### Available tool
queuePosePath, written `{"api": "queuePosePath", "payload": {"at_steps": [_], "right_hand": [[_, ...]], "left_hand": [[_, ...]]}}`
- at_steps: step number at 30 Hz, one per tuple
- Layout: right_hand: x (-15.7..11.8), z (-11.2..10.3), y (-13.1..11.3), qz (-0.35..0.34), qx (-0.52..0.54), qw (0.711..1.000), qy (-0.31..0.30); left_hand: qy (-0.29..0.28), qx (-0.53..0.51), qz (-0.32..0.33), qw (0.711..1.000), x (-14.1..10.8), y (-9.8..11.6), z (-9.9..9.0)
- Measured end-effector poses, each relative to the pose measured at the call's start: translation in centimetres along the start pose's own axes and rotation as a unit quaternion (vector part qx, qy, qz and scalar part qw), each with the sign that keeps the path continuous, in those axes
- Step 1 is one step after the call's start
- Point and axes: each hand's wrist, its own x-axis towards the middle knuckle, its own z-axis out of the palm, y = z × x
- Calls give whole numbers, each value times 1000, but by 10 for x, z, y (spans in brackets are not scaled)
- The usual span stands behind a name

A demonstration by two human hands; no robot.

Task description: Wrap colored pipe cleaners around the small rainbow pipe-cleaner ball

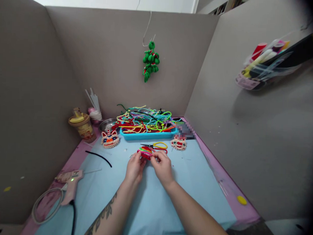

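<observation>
Both of my hands meet over the middle of the blue-covered table. Between them is a small red piece with pink, yellow and green strands (146, 152), which looks made of fuzzy craft stems. My left hand (134, 167) grips its left side with closed fingers. On the right side, my right hand (162, 165) pinches it between thumb and fingers. Just beyond lie scissors (160, 145) with yellow and red handles, their blades pointing left. My fingers hide part of the piece and of the red handle.
Behind the scissors stands a blue tray (148, 136) heaped with colourful craft stems. Animal-face pieces lie at left (110, 139) and right (178, 143). A pink glue gun (72, 188) with its cord and a black stem (98, 157) are on the left. Grey panels enclose the table.
</observation>
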Motion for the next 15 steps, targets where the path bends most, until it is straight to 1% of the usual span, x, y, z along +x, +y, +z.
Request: {"api": "queuePosePath", "payload": {"at_steps": [8,12,15], "right_hand": [[-1,6,4,51,36,998,6],[-2,7,2,44,41,998,5],[-3,7,-3,32,45,998,6]], "left_hand": [[-8,-49,6,999,1,1,1],[-5,-51,4,999,2,0,1],[-22,-45,-11,999,2,-2,1]]}}
